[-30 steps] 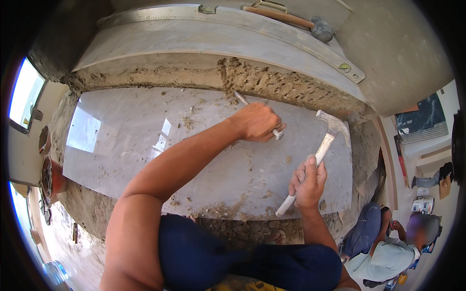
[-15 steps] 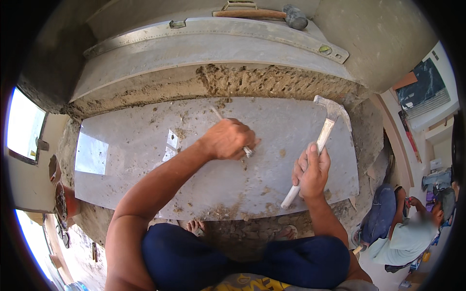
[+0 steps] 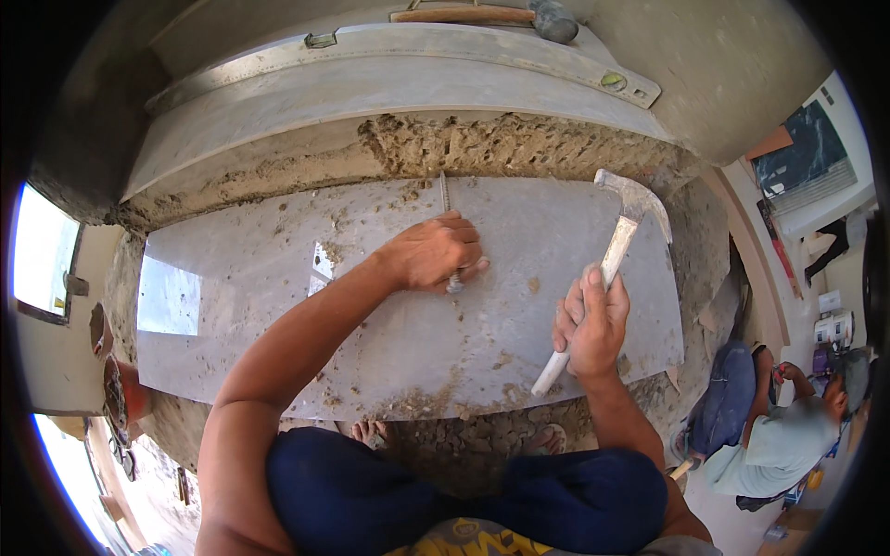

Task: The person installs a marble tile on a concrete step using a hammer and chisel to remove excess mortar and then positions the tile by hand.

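Note:
My left hand [image 3: 434,252] is closed around a thin metal chisel [image 3: 445,195]. The blade end points away from me and reaches the rough mortar riser [image 3: 491,148] behind the slab; its butt shows below my fist. In my right hand [image 3: 596,324] is a claw hammer [image 3: 619,243], gripped by its whitish handle with the head up and held over the right part of the slab. Beneath both hands lies the pale polished stone slab [image 3: 389,343], scattered with mortar crumbs.
On the upper step [image 3: 389,88] lie a long spirit level [image 3: 482,51] and a rubber mallet [image 3: 553,20]. An orange-brown bucket [image 3: 130,389] stands at the left. Another person [image 3: 779,449] sits low at the right among assorted items.
My left hand has shifted slightly back left, and the chisel has swung from a leftward slant to nearly straight at the riser. The hammer stays raised in much the same place.

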Motion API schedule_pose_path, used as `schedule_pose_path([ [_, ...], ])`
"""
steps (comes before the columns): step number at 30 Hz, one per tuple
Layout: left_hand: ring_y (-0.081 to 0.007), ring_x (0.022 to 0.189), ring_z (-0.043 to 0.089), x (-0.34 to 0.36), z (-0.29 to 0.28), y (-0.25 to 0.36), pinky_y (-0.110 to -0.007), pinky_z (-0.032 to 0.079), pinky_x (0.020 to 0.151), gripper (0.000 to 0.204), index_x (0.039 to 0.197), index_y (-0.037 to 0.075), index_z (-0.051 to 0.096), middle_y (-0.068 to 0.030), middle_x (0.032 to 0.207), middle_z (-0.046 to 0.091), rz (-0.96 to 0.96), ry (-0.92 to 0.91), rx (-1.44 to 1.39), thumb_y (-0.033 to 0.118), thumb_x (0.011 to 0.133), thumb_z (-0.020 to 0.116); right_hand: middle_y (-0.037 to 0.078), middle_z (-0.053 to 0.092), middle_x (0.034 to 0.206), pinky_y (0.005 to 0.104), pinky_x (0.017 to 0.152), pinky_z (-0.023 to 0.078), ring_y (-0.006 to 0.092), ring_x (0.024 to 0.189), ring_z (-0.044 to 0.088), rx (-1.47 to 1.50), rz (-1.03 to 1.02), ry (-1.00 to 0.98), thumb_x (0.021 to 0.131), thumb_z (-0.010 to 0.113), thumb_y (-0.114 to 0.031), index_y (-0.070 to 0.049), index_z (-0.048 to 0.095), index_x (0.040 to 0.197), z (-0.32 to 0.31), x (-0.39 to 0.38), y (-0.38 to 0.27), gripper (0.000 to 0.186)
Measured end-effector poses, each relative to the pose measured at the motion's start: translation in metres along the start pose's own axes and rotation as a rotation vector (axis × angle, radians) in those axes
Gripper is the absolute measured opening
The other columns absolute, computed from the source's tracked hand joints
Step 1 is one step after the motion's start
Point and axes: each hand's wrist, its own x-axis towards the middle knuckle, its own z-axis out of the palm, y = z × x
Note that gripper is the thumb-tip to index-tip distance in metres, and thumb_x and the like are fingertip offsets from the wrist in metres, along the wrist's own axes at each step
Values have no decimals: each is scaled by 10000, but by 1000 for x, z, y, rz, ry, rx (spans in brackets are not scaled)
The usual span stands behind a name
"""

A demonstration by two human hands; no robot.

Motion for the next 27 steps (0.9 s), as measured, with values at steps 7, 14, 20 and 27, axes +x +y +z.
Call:
schedule_pose_path([
  [7,-335,635,586,-3,-15,3,-454,518,722,367,627,30,533,-133,626,564,-161,163,74,144,963,630,-22,402,655,252,310,362,42,404,344,9,-32,-13,1107,432,-284,-58,435,934,-3,4,0,285],
  [14,-350,554,553,39,-15,14,-464,501,620,376,603,37,501,-140,593,546,-99,337,94,131,939,640,-27,404,654,238,328,347,36,412,342,-38,-5,-70,1104,438,-283,-54,443,973,1,-3,-7,264],
  [20,-379,565,576,54,-11,1,-473,489,576,382,609,35,514,-156,591,559,-104,409,36,158,953,625,-18,414,671,234,340,356,37,424,358,-35,0,-100,1100,433,-275,-36,444,1013,15,-20,-7,255],
  [27,-383,576,613,66,-18,-1,-481,503,570,393,637,29,572,-180,634,626,-293,279,24,217,982,596,-7,398,706,257,350,392,61,444,359,-55,-2,-117,1107,391,-317,-79,411,1003,38,-34,13,260],
])
